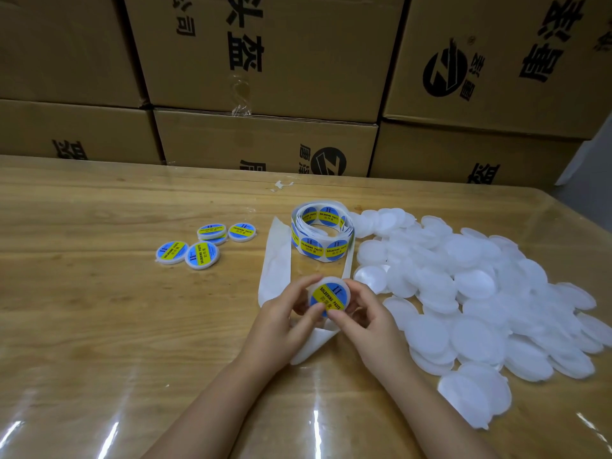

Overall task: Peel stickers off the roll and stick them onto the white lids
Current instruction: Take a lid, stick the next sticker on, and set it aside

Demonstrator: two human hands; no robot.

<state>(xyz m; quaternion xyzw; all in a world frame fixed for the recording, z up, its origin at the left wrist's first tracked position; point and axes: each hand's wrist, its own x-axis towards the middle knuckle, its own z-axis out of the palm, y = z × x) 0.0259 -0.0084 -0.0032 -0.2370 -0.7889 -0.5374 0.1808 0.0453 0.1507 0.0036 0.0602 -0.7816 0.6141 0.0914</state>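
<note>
Both hands hold one white lid point(328, 295) with a blue and yellow round sticker on its top, just above the table. My left hand point(284, 321) grips its left side and my right hand point(367, 318) its right side, thumbs pressing on the sticker. The sticker roll point(322, 235) stands behind the hands, and its empty backing strip point(276, 260) trails left and loops under my hands. A big heap of plain white lids point(470, 293) lies to the right. Several stickered lids point(202, 245) sit at the left.
The wooden table point(99, 309) has a glossy transparent cover. Stacked cardboard boxes point(265, 77) form a wall along its far edge. A small scrap of white paper point(281, 185) lies near the back edge.
</note>
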